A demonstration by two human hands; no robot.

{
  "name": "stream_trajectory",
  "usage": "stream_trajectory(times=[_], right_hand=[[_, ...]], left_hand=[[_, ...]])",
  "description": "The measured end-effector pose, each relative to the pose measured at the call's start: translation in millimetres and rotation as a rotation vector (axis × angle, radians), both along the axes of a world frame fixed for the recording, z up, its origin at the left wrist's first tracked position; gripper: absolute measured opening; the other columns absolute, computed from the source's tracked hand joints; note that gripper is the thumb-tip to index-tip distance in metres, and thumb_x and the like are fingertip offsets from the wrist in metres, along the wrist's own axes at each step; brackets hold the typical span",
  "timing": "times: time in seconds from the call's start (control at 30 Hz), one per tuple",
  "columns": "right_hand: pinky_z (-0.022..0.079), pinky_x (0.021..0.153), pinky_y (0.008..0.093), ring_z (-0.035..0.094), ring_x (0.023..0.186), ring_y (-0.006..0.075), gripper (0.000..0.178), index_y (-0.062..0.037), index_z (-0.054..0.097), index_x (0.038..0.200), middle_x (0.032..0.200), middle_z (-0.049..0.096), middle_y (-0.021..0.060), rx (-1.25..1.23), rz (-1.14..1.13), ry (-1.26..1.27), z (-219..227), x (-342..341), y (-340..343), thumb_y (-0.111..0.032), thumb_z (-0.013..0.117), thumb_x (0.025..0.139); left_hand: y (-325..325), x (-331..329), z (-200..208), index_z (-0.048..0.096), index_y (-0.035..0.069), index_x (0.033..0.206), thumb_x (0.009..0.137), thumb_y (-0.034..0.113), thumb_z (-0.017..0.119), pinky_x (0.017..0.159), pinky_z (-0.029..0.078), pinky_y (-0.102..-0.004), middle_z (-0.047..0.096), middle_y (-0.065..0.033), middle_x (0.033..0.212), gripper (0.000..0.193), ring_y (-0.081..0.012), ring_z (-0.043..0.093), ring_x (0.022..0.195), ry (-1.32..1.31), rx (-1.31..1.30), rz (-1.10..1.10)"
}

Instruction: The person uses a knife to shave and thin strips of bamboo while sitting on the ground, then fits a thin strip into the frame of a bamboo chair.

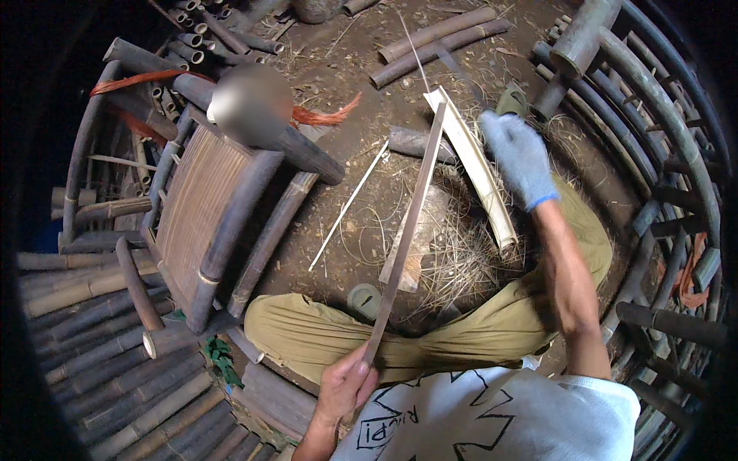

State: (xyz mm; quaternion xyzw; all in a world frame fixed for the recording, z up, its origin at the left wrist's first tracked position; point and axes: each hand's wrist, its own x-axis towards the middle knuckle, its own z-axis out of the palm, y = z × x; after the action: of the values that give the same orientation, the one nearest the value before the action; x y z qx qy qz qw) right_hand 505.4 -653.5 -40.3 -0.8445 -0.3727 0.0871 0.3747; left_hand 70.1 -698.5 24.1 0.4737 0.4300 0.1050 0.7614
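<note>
I sit cross-legged on a dirt floor. My bare left hand (346,384) grips the near end of a long thin bamboo strip (407,230), which rises away from me to about the top of a pale curved split bamboo slat (480,173). My right hand (519,157), in a grey glove with a blue cuff, is closed just right of that slat's upper end. It seems to hold a knife (507,100), with a dark handle above the glove and a grey blade reaching left. The strip's far tip meets the slat's top end.
A dark bamboo chair (207,200) lies on its side at left, with an orange cord (323,117) behind it. Bamboo poles (100,376) are stacked at lower left, and a curved bamboo frame (661,154) stands at right. Shavings (461,261), a thin white sliver (350,203) and a small round lid (365,296) lie before my knees.
</note>
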Motion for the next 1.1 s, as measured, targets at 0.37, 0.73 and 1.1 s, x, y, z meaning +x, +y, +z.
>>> stream_trajectory(times=[0.37, 0.73, 1.1], right_hand=[[0.052, 0.06, 0.0464, 0.066, 0.068, 0.038, 0.041, -0.0084, 0.065, 0.081, 0.072, 0.064, 0.0157, -0.017, 0.657, -0.043, 33.4, -147.2, -48.7, -0.048, 0.075, 0.082], [0.054, 0.066, 0.0475, 0.068, 0.076, 0.0409, 0.051, -0.0066, 0.065, 0.092, 0.083, 0.069, 0.0204, -0.08, 0.256, -0.243, 0.4, -68.0, -24.4, -0.057, 0.064, 0.09], [0.054, 0.069, 0.0474, 0.068, 0.081, 0.0388, 0.041, -0.0069, 0.068, 0.095, 0.084, 0.068, 0.0206, 0.031, 0.306, -0.131, 19.5, -78.9, -32.8, -0.047, 0.067, 0.09]], left_hand=[[61.6, 98.3, -24.8, 0.035, 0.006, 0.153, 0.108, 0.029, 0.042, 0.035, 0.028, -0.0217, 0.036, 0.0045, 0.057, 0.051, -0.0046, 0.029, 0.038, -0.35, -0.408, 0.349], [22.5, 44.9, -14.1, 0.035, 0.009, 0.154, 0.109, 0.027, 0.04, 0.037, 0.026, -0.0204, 0.032, 0.0051, 0.056, 0.049, -0.0043, 0.026, 0.042, -0.28, -0.43, 0.112], [39.8, 40.8, -20.6, 0.04, -0.001, 0.149, 0.108, 0.025, 0.044, 0.038, 0.034, -0.022, 0.046, -0.0008, 0.057, 0.049, -0.0073, 0.042, 0.041, -0.05, -0.064, 0.17]])
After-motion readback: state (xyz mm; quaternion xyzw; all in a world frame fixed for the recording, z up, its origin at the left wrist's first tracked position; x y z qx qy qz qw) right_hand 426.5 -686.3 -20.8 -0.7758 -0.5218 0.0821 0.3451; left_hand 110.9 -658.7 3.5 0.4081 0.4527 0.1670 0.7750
